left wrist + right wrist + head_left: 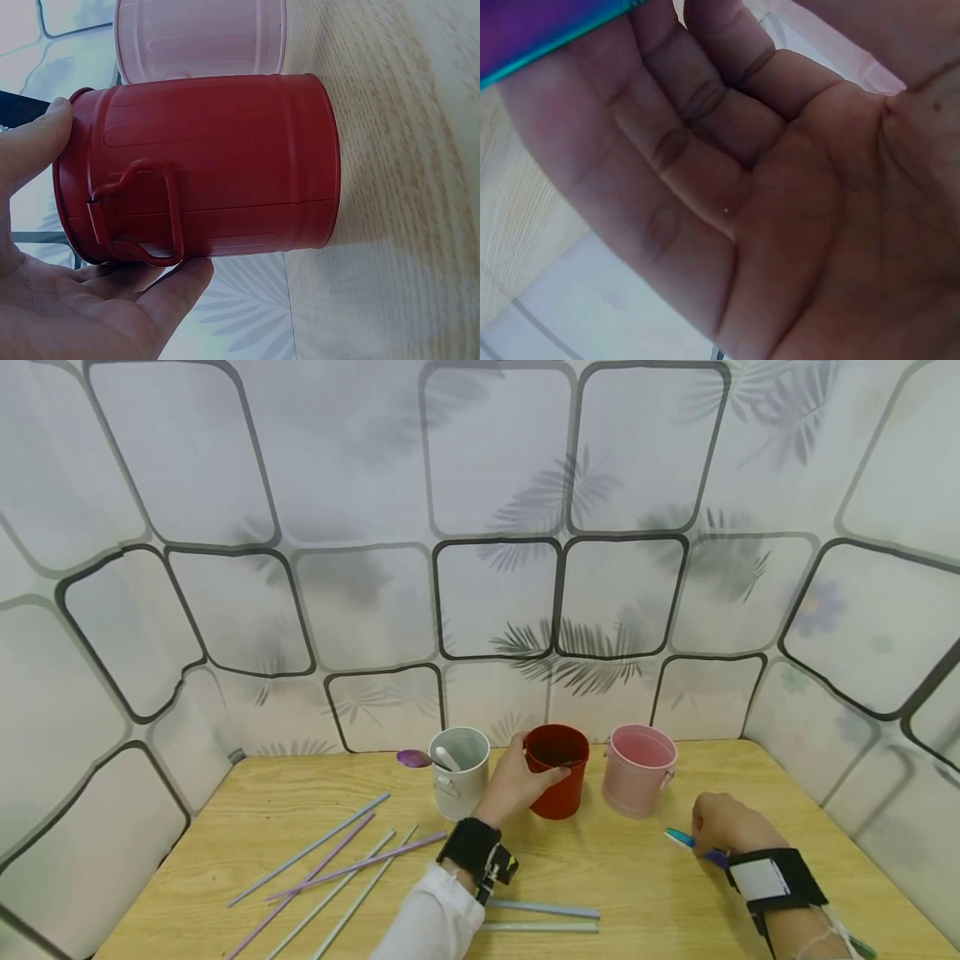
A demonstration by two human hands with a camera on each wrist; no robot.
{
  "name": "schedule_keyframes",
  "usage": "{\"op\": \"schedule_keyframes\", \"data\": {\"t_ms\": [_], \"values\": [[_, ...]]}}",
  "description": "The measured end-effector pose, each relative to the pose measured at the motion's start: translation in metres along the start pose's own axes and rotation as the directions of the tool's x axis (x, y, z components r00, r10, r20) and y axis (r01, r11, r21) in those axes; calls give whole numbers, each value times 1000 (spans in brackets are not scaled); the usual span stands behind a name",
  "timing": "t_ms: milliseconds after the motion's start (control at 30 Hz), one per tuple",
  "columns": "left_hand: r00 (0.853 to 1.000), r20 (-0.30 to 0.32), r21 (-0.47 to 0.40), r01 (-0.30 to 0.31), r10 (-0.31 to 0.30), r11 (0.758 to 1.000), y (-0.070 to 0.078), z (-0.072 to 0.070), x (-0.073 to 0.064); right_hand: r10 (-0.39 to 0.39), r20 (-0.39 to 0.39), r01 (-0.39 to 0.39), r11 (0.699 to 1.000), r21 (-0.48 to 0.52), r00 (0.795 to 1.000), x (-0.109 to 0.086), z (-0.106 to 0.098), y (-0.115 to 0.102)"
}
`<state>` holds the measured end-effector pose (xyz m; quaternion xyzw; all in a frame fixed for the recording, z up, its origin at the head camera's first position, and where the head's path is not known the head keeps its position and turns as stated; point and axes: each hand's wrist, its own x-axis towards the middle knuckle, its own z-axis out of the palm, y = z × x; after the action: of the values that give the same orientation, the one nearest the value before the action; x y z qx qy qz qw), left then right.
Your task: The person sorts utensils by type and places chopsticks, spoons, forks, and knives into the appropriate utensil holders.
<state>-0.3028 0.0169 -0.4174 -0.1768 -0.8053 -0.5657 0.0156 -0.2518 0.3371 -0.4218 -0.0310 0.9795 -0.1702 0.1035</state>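
My left hand [517,785] grips a red metal bucket [558,797] near its rim. In the left wrist view the thumb lies at the rim of the red bucket [217,165] and the fingers rest along its side, by the wire handle. Low over the table at the right, my right hand [731,827] holds a slim shiny utensil [716,858], teal to purple. Its flat iridescent surface [547,30] shows at the fingers of the right hand [705,165] in the right wrist view; its full shape is hidden.
A white bucket [459,789] with a purple spoon [414,759] and a white-handled piece [447,758] stands left of the red one. The pink bucket [637,781] stands right. Several pastel straws [330,868] lie left, and two more [543,927] at the front. Patterned cloth walls [495,602] enclose the table.
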Motion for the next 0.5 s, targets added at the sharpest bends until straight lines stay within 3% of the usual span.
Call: {"op": "schedule_keyframes", "data": {"t_ms": [333,500], "values": [[1000,2,-9,1,-1,1000,2,1,-1,1,5,0,1000,-30,1000,-3,-2,-5],[1000,0,-11,-11,11,1000,0,1,0,-40,-62,38,999,-33,997,-5,-5,-1]]}}
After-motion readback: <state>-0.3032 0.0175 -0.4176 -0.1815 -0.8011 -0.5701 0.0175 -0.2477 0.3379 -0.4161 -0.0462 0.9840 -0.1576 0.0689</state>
